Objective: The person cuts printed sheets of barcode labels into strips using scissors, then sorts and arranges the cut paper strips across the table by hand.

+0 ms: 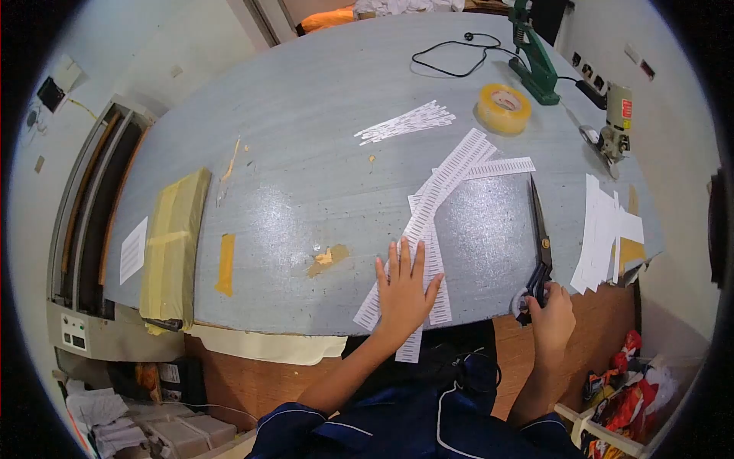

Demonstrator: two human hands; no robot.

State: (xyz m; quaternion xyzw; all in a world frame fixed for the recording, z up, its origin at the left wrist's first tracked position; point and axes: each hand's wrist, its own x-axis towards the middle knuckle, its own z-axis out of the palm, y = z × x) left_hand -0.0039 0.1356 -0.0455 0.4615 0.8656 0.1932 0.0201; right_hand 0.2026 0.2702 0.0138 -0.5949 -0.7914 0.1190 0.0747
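My left hand (405,292) lies flat with spread fingers on several overlapping paper strips (436,200) printed with rows of short dark marks. One strip hangs over the table's near edge below this hand. At the right, my right hand (553,317) has its fingers closed on the handles of black scissors (540,222). The scissors lie along the table, blades pointing away from me and seemingly together. Farther back is a loose bundle of narrow white strips (405,122).
A roll of clear yellowish tape (504,109) and a green hand press (533,65) with a black cable stand at the back right. White paper sheets (600,237) lie right of the scissors. A tape-wrapped board (176,249) is at the left, beside a long machine (95,206).
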